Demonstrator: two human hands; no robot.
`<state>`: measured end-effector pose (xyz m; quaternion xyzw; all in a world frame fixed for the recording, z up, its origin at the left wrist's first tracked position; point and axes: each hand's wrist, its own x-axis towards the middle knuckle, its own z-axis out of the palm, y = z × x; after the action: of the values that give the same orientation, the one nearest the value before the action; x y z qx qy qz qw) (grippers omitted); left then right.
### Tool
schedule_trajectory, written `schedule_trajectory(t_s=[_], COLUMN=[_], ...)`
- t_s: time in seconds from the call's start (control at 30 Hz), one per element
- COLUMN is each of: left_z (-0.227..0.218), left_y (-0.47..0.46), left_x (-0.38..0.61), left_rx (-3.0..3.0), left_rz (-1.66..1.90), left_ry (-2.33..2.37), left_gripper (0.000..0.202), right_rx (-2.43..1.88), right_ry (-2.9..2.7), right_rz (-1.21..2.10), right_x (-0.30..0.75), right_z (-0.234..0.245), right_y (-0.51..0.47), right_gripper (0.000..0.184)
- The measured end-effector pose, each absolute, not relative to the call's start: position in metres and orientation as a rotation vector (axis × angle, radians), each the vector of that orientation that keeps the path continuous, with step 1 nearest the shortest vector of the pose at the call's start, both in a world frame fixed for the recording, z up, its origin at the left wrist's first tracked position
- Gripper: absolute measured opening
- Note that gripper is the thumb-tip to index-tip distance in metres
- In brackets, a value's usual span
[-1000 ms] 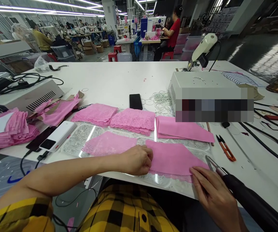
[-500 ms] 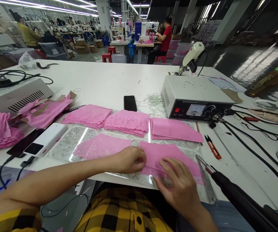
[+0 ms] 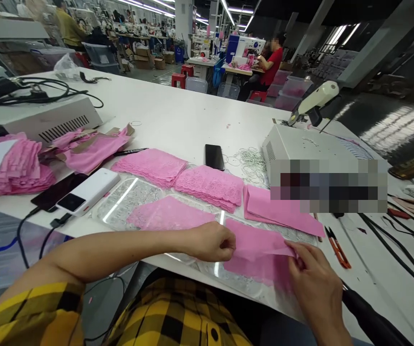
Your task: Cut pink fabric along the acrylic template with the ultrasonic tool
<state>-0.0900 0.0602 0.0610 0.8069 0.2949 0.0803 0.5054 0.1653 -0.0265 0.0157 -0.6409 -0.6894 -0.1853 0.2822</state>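
A pink fabric piece [image 3: 253,238] lies at the front of the white table, its upper layer drawn out between my hands. My left hand [image 3: 212,241] is closed at the left edge of this piece; its fingertips are tucked out of sight. At the right end, my right hand [image 3: 315,278] pinches the fabric between thumb and fingers. To the left lies a pink lace piece [image 3: 171,214], partly under my left forearm. Behind are two pink lace stacks [image 3: 149,166] and a folded plain pink stack [image 3: 281,206]. Beneath the pieces is a clear patterned sheet [image 3: 118,204].
Orange thread snips [image 3: 338,247] and a black-handled tool [image 3: 367,312] lie right of my right hand. A metal box [image 3: 300,144], partly blurred out, stands behind. A phone [image 3: 214,157], white cords [image 3: 252,163], a power bank [image 3: 88,192] and a pink fabric pile [image 3: 12,168] surround the work.
My right hand has moved right and closed on the fabric's right end, lifting its upper layer. My left hand stays at the left edge. The view has shifted and tilted.
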Motion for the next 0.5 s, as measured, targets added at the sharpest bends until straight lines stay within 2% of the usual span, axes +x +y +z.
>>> schedule_trajectory(t_s=[0.07, 0.13, 0.37, 0.43, 0.5], left_z=[0.063, 0.064, 0.064, 0.064, 0.063], left_y=[0.064, 0.069, 0.080, 0.080, 0.079], left_x=[-0.092, -0.097, -0.149, -0.165, -0.178], left_rx=[1.834, 1.690, 0.987, 0.840, 0.857], left_rz=[0.206, 0.245, 0.431, 0.462, 0.470], left_ry=[0.726, 0.758, 0.896, 0.965, 1.025], left_gripper=[0.008, 0.015, 0.064, 0.065, 0.056], right_rx=[-1.623, -1.484, -0.885, -0.704, -0.648], right_ry=[-1.855, -1.932, -2.214, -2.284, -2.297], right_rz=[-0.471, -0.418, 0.033, 0.212, 0.345], right_x=[0.148, 0.126, 0.016, -0.007, -0.014], right_z=[0.028, 0.042, 0.070, 0.073, 0.074], right_y=[-0.009, 0.009, 0.047, 0.049, 0.049], right_gripper=[0.028, 0.033, 0.030, 0.029, 0.030])
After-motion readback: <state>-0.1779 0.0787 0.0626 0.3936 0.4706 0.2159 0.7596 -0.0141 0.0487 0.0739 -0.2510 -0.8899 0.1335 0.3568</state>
